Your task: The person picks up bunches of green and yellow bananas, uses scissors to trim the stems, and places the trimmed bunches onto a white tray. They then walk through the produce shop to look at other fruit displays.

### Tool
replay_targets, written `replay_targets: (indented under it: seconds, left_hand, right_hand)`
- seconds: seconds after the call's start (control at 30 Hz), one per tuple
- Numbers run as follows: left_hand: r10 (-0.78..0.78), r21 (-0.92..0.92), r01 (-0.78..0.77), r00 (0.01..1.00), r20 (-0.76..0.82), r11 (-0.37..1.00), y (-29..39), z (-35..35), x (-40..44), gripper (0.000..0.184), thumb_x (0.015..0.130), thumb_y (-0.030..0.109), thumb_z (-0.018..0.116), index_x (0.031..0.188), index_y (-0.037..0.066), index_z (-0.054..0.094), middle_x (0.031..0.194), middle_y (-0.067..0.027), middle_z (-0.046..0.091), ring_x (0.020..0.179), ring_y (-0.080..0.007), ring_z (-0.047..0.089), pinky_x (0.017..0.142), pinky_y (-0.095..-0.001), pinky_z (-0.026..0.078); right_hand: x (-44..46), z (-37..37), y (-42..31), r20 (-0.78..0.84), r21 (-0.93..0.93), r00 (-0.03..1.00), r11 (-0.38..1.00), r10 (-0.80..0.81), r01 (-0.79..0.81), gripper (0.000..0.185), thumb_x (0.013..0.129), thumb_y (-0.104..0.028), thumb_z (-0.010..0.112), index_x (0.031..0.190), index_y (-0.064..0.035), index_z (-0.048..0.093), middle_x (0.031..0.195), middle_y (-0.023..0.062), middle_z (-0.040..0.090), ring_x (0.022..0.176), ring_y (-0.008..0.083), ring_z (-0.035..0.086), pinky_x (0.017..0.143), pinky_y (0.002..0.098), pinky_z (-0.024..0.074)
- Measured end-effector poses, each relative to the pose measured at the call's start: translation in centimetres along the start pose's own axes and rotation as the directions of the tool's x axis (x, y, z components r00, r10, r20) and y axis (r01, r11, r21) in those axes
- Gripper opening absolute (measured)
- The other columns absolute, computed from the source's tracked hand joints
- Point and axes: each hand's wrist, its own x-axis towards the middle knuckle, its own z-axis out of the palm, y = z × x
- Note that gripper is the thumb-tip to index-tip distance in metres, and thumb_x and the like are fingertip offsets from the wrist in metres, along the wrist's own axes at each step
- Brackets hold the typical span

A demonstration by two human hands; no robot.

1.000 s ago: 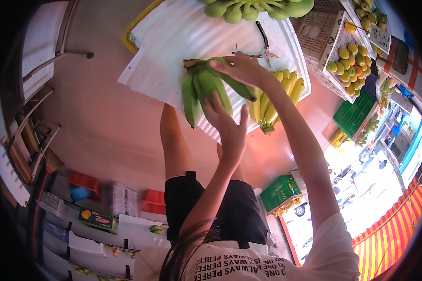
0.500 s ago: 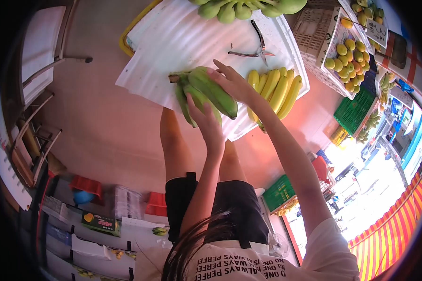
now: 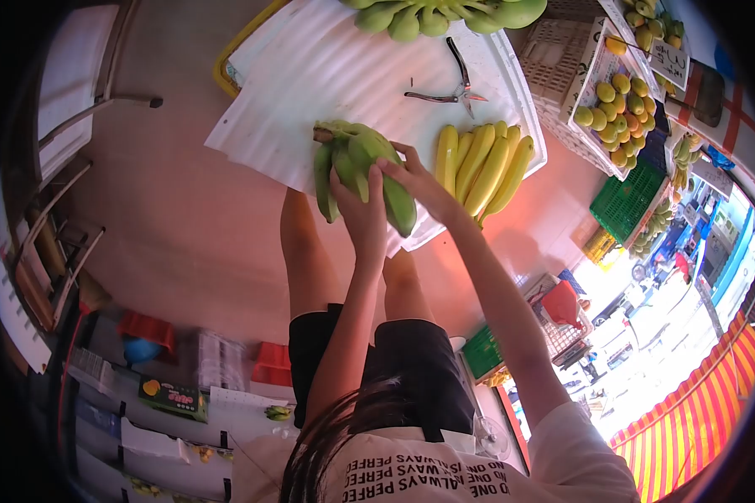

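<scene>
A bunch of green bananas (image 3: pixel 361 155) is between my hands at the near edge of the white foam-covered board (image 3: pixel 310 92), its cut stem end toward the upper left. My left hand (image 3: pixel 362 210) grips it from the near side, fingers over the fruit. On its right side, my right hand (image 3: pixel 419 180) presses with bent fingers, the two hands almost touching. Right of my right hand lies a bunch of yellow bananas (image 3: pixel 482 168). Farther up the board rest open pruning shears (image 3: pixel 461 88) with dark handles, and more green bananas (image 3: pixel 436 17) sit at the top edge.
To the right stand a carton of mangoes (image 3: pixel 617 113), a green crate (image 3: pixel 629 201) and a handwritten sign (image 3: pixel 669 59). Metal-framed furniture (image 3: pixel 67 235) is at the left. Shelves with boxes (image 3: pixel 172 398) are at lower left. A striped awning (image 3: pixel 696 402) hangs at lower right.
My right hand has come down and closed in on the bunch beside my left hand. The green bananas have turned, so their tips point more steeply toward me.
</scene>
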Motion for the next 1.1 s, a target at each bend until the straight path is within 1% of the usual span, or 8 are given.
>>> replay_targets:
  seconds: [0.17,0.23,0.3,0.43,0.57,0.67,0.83,1.1]
  left_hand:
    - [-0.075,-0.061,0.082,0.991,0.111,0.995,0.1,-3.1,-0.9,0.061,0.079,0.027,0.047,0.122,-0.002,0.015,0.121,-0.0166,0.026,0.112,-0.0253,0.029,0.091,-0.0324,0.025]
    - [-0.053,-0.126,0.081,0.976,0.211,0.989,-0.5,-4.4,-1.3,0.060,0.079,0.026,0.047,0.123,0.002,0.015,0.123,-0.0140,0.025,0.114,-0.0242,0.027,0.092,-0.0319,0.024]
    - [-0.095,-0.033,0.109,0.955,0.280,0.994,2.4,-5.2,-2.5,0.061,0.079,0.030,0.046,0.124,0.003,0.015,0.124,-0.0124,0.023,0.115,-0.0233,0.024,0.093,-0.0320,0.022]
    - [0.000,-0.231,0.070,0.958,0.288,0.971,3.6,-5.8,-4.8,0.068,0.075,0.038,0.046,0.124,0.003,0.015,0.124,-0.0119,0.023,0.115,-0.0232,0.023,0.093,-0.0334,0.022]
    - [0.204,-0.054,-0.199,0.907,0.367,0.979,6.8,-5.5,-7.3,0.073,0.073,0.047,0.045,0.123,0.002,0.017,0.124,-0.0134,0.022,0.115,-0.0237,0.023,0.093,-0.0346,0.021]
    - [0.319,0.071,-0.397,0.821,0.473,0.915,10.9,-3.9,-10.2,0.077,0.071,0.048,0.048,0.123,0.001,0.018,0.122,-0.0157,0.024,0.114,-0.0255,0.025,0.093,-0.0362,0.021]
    - [0.539,0.042,-0.676,0.623,0.567,0.736,15.4,-0.2,-16.6,0.075,0.061,0.023,0.062,0.118,-0.006,0.022,0.110,-0.0239,0.036,0.101,-0.0338,0.039,0.085,-0.0387,0.032]
    - [0.712,-0.140,-0.880,0.263,0.651,0.453,21.8,5.3,-32.2,0.082,0.063,0.040,0.055,0.121,-0.002,0.017,0.119,-0.0256,0.026,0.109,-0.0386,0.028,0.087,-0.0449,0.023]
  right_hand:
    - [-3.4,3.6,0.4,-0.195,-0.030,0.978,0.997,-0.077,0.073,0.076,0.069,-0.045,0.054,0.118,0.0032,0.023,0.106,0.0257,0.042,0.100,0.0316,0.044,0.082,0.0322,0.0355]
    - [-4.4,4.8,1.2,-0.324,-0.288,0.913,0.945,-0.250,0.156,0.076,0.068,-0.042,0.056,0.118,0.0050,0.022,0.105,0.0265,0.040,0.097,0.0352,0.043,0.082,0.0353,0.0353]
    - [-6.1,5.7,0.6,-0.367,-0.308,0.883,0.934,-0.292,0.181,0.078,0.066,-0.039,0.058,0.118,0.0052,0.021,0.103,0.0261,0.038,0.096,0.0369,0.041,0.080,0.0377,0.0355]
    - [-9.8,6.5,-1.0,-0.380,-0.387,0.824,0.881,-0.421,0.272,0.079,0.065,-0.036,0.060,0.120,0.0032,0.019,0.105,0.0244,0.037,0.096,0.0361,0.040,0.079,0.0393,0.0356]
    - [-13.8,5.8,-1.7,-0.414,-0.275,0.806,0.902,-0.423,0.332,0.081,0.066,-0.039,0.058,0.121,0.0046,0.017,0.107,0.0238,0.037,0.097,0.0357,0.041,0.081,0.0383,0.0353]
    - [-16.8,4.8,-1.8,-0.515,-0.057,0.719,0.856,-0.466,0.513,0.083,0.069,-0.043,0.053,0.123,0.0056,0.012,0.111,0.0249,0.035,0.103,0.0309,0.040,0.085,0.0346,0.0328]
    - [-25.2,1.5,-3.6,-0.637,0.171,0.650,0.746,-0.414,0.643,0.076,0.075,-0.044,0.043,0.125,0.0032,0.010,0.126,0.0193,0.022,0.117,0.0263,0.024,0.094,0.0324,0.0206]
    - [-41.9,-2.3,-5.0,-0.883,0.197,0.361,0.462,-0.298,0.864,0.052,0.084,-0.036,0.018,0.120,0.0011,0.027,0.120,0.0154,0.033,0.109,0.0255,0.035,0.091,0.0340,0.0290]
